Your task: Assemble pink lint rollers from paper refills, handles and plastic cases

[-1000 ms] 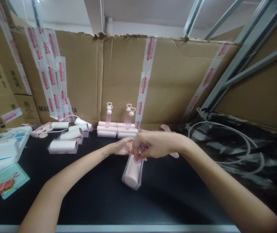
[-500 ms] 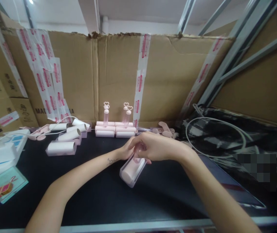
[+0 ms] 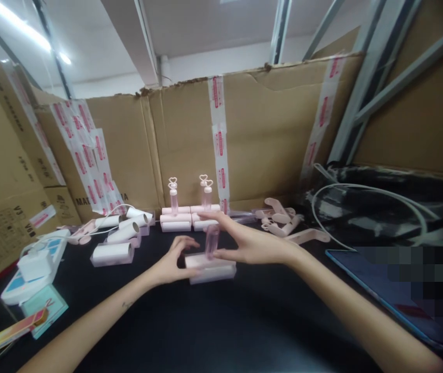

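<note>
A pale pink lint roller [image 3: 227, 270] lies on the black table in front of me, its clear pink handle [image 3: 212, 242] pointing upward. My left hand [image 3: 172, 263] is at the roller's left end, thumb along its front, the curled fingers apart from the thumb. Around the handle, on its right side, my right hand [image 3: 254, 242] has its fingers stretched above and its thumb low by the handle's base; fingers and thumb are spread. Behind my hands, several finished-looking pink lint rollers [image 3: 175, 220] stand in rows, with heart-shaped loops on their upright handles.
White paper rolls in clear covers [image 3: 112, 254] lie at the left, near a power strip [image 3: 56, 261] and a teal card [image 3: 48, 311]. Loose pink handle parts [image 3: 281, 217] are heaped at the back right. A white cable [image 3: 365, 186] and a tablet-like panel [image 3: 376, 285] lie at the right.
The roller was tilted in both hands; it now lies level on the table with its handle upright. My hands have loosened and spread apart. The view has tipped upward.
</note>
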The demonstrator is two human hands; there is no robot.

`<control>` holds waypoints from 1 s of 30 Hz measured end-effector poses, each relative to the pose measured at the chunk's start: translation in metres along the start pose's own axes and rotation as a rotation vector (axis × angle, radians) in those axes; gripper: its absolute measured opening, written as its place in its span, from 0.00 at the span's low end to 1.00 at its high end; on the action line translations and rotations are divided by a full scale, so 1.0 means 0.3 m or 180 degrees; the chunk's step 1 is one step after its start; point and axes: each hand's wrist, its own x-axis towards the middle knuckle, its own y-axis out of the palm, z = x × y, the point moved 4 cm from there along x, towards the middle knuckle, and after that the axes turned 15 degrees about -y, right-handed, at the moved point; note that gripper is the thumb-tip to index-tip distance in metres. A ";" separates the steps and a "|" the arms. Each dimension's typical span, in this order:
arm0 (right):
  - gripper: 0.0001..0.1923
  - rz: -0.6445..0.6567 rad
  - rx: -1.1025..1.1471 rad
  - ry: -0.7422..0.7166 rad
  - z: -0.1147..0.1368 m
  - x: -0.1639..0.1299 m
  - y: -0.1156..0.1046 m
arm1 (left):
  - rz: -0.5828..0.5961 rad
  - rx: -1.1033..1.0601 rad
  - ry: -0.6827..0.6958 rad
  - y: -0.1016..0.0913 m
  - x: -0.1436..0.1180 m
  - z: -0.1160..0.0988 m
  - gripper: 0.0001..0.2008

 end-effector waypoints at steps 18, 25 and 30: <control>0.15 -0.0386 -0.1389 0.1381 -0.289 -0.154 0.014 | -0.0735 0.1329 -0.0086 -0.161 -0.023 0.036 0.18; 0.10 -0.0326 -0.2591 0.2485 -0.419 -0.315 -0.170 | -0.0550 0.1408 -0.0121 -0.104 -0.058 -0.001 0.38; 0.15 -0.0166 -0.2946 0.2643 -0.488 -0.308 -0.135 | -0.0564 0.0049 0.0320 -0.069 0.015 -0.144 0.45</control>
